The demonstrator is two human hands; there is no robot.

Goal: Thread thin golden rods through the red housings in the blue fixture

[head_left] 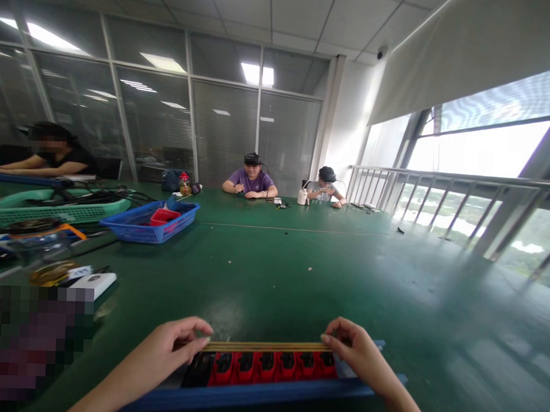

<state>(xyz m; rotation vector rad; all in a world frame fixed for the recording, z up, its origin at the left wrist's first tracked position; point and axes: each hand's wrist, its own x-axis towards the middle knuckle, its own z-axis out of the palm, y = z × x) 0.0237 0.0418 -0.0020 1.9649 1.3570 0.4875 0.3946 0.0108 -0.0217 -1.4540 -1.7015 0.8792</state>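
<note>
Thin yellow strips [265, 346] run straight across, just behind a row of red blocks with black tops [267, 369]. The row sits in a long blue tray [259, 395] at the table's front, with a black block [199, 370] at its left end. My left hand [173, 345] has thumb and fingers closed around the strips' left end. At their right end, the thumb and forefinger of my right hand [353, 351] pinch them too. The strips' very ends are hidden by my fingers. I cannot tell whether the strips touch the blocks.
On the left of the green table [272, 290] stand a blue basket [136, 230] with a red box [165, 217], a green basket [13, 215] of cables, a jar [43, 240] and a white device [96, 284]. Several people sit farther off, including one in purple [253, 184].
</note>
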